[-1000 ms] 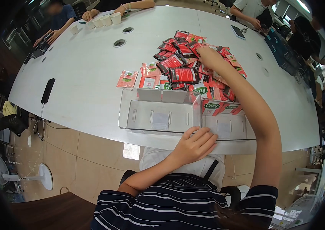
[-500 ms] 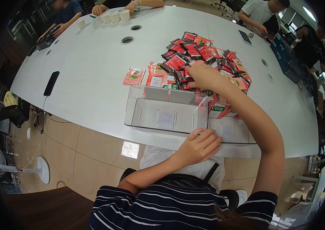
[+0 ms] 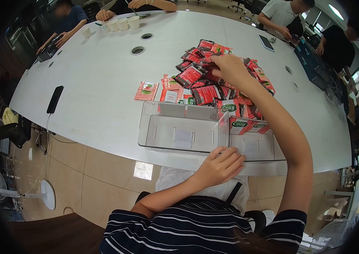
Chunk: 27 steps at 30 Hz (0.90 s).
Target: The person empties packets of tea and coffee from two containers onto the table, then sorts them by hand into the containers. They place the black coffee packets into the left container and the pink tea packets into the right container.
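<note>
My right hand [image 3: 231,70] is over a pile of red-and-black sachets [image 3: 190,75], thumb and fingers pinched at a slightly blurred sachet in the pile. My left hand [image 3: 221,166] is curled over the near rims of two clear plastic bins where they meet. The left bin [image 3: 162,146] has a pale label on its floor and no sachets inside. In the right bin [image 3: 268,144], red Cozy packets [image 3: 238,125] stand along the far wall. Lighter pink sachets [image 3: 147,90] lie beyond the left bin.
A black phone [image 3: 55,99] on a white cable lies at left. Paper cups [image 3: 122,23] stand at the far edge near another person's hands. Round cable holes [image 3: 138,51] pierce the white table [image 3: 95,89]. Another phone [image 3: 266,42] and a dark box [image 3: 312,63] are at right.
My right hand has moved farther up and back over the pile, and sachets near the bins have shifted into view. The left hand stays on the bins. The view has tilted slightly.
</note>
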Each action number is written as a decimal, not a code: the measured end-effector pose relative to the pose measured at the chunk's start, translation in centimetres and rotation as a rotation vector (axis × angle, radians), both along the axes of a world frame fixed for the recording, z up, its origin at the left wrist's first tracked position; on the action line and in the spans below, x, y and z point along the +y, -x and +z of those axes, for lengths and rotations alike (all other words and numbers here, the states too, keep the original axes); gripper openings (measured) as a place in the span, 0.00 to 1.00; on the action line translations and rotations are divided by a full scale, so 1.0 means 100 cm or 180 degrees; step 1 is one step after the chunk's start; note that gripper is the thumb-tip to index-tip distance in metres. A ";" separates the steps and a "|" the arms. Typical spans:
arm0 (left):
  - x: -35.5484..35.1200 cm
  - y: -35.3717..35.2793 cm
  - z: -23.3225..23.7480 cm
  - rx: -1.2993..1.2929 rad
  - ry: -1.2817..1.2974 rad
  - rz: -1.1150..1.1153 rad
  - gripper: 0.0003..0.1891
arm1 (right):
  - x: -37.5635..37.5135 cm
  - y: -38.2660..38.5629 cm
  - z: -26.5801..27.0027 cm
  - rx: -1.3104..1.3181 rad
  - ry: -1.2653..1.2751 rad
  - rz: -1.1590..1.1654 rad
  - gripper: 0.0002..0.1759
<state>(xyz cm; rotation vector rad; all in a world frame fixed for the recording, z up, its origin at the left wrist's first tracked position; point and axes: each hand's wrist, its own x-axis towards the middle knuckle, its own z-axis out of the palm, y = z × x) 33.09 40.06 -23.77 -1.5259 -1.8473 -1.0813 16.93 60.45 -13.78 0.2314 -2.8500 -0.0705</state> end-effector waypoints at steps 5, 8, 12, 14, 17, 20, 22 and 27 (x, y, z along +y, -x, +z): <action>0.000 0.000 0.001 -0.0017 0.0035 -0.0003 0.13 | -0.013 0.028 -0.016 0.0496 -0.0093 0.0390 0.19; -0.001 0.000 0.003 -0.0005 0.0113 0.0025 0.13 | -0.015 0.046 -0.044 0.0080 -0.0173 0.0635 0.15; -0.002 -0.002 0.002 0.0068 0.0224 0.0143 0.14 | -0.022 0.041 -0.050 -0.0174 -0.0099 0.0768 0.19; -0.001 -0.001 0.003 0.0071 0.0243 0.0155 0.14 | -0.021 0.039 -0.042 -0.0411 -0.0182 0.0803 0.27; -0.002 -0.002 0.003 0.0079 0.0268 0.0155 0.14 | -0.011 0.063 -0.065 0.0007 -0.0322 0.0975 0.34; -0.001 -0.002 0.002 0.0096 0.0260 0.0173 0.14 | -0.018 0.056 -0.039 -0.0382 -0.0456 0.0671 0.27; -0.001 -0.002 0.003 0.0116 0.0266 0.0190 0.14 | -0.017 0.056 -0.041 -0.0182 -0.0439 0.0720 0.23; -0.001 -0.002 0.003 0.0126 0.0238 0.0178 0.14 | -0.017 0.047 -0.031 -0.0108 -0.0429 0.0574 0.21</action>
